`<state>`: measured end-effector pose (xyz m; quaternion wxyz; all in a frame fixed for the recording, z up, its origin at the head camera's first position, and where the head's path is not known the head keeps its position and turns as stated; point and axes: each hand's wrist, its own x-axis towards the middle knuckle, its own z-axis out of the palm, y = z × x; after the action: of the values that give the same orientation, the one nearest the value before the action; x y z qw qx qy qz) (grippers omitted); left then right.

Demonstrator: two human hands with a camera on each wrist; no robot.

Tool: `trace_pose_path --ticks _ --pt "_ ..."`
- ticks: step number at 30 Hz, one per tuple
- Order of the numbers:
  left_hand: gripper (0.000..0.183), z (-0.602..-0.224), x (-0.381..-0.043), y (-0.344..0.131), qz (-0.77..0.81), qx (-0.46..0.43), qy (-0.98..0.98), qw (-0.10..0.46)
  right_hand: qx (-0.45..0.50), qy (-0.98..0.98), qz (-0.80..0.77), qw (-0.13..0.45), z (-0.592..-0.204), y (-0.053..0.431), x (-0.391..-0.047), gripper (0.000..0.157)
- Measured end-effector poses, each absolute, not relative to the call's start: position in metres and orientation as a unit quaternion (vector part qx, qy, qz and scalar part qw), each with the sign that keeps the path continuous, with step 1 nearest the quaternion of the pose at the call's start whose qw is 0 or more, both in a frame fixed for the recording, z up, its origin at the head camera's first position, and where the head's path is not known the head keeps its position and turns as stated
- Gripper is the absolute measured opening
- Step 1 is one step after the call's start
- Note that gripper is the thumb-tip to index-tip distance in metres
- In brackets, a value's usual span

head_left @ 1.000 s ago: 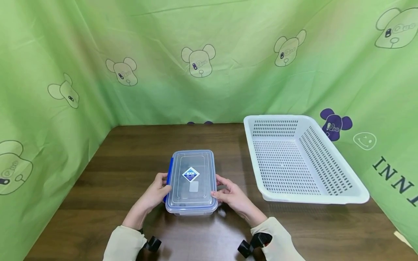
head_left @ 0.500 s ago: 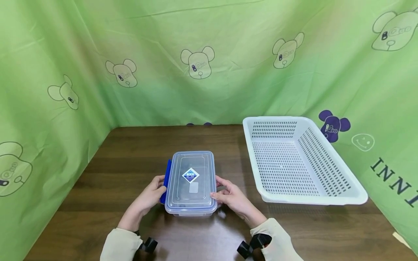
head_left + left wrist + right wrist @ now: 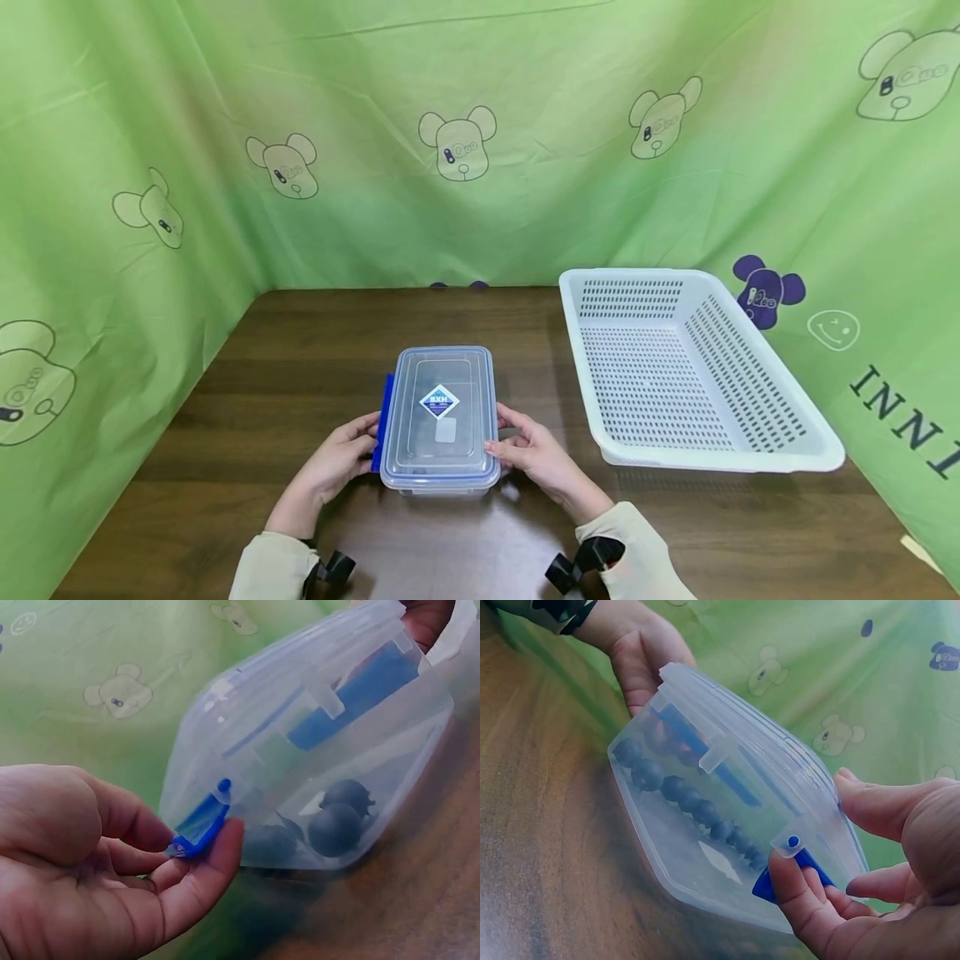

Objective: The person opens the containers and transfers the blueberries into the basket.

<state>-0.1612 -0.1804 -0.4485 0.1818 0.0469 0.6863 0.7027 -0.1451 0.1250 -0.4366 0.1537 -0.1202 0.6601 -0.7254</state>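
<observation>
A clear plastic food storage box (image 3: pixel 442 454) with a lid stands on the table in the head view, its lid edged in blue. Along its left side a blue latch (image 3: pixel 383 425) sticks outward. My left hand (image 3: pixel 330 467) pinches this latch between thumb and fingers, plainest in the left wrist view. My right hand (image 3: pixel 536 454) holds the box's right side, thumb at the lid edge. In the right wrist view its fingers lie against another blue latch (image 3: pixel 763 886), which is angled outward. Several dark round balls (image 3: pixel 646 775) show through the box wall.
A white perforated plastic basket (image 3: pixel 592 392) stands to the right of the box on the dark wooden table (image 3: pixel 315 350). Green printed cloth (image 3: pixel 360 217) hangs behind and at both sides.
My left hand has shifted left and down, its thumb off the lid edge. The left latch has swung outward from the box. My right hand stays in place.
</observation>
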Motion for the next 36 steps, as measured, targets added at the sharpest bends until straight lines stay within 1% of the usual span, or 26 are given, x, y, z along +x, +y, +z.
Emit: trace_pose_path --ticks 4,7,16,19,24,28,31,36 --pt "0.063 -0.453 -0.160 -0.177 0.707 0.037 0.683 0.180 -0.119 0.658 -0.728 0.156 -0.437 0.125 -0.146 0.070" --pt "0.065 -0.454 -0.159 -0.174 0.705 0.029 0.689 0.169 -0.117 0.657 -0.729 0.155 -0.437 0.125 -0.146 0.070" --pt "0.053 -0.443 -0.154 -0.175 0.673 0.015 0.731 0.110 -0.095 0.671 -0.721 0.145 -0.435 0.130 -0.147 0.077" --pt "0.051 -0.434 -0.149 -0.177 0.665 0.021 0.740 0.097 -0.089 0.677 -0.717 0.138 -0.433 0.132 -0.146 0.081" --pt "0.055 -0.422 -0.139 -0.173 0.659 0.062 0.743 0.104 -0.101 0.701 -0.694 0.127 -0.427 0.136 -0.144 0.085" --pt "0.055 -0.419 -0.132 -0.169 0.633 0.075 0.766 0.077 -0.123 0.713 -0.680 0.122 -0.426 0.135 -0.143 0.080" --pt "0.052 -0.420 -0.130 -0.166 0.616 0.066 0.783 0.050 -0.140 0.716 -0.675 0.114 -0.427 0.135 -0.144 0.073" --pt "0.046 -0.421 -0.131 -0.162 0.602 0.068 0.795 0.028 -0.155 0.728 -0.661 0.092 -0.429 0.135 -0.144 0.068"
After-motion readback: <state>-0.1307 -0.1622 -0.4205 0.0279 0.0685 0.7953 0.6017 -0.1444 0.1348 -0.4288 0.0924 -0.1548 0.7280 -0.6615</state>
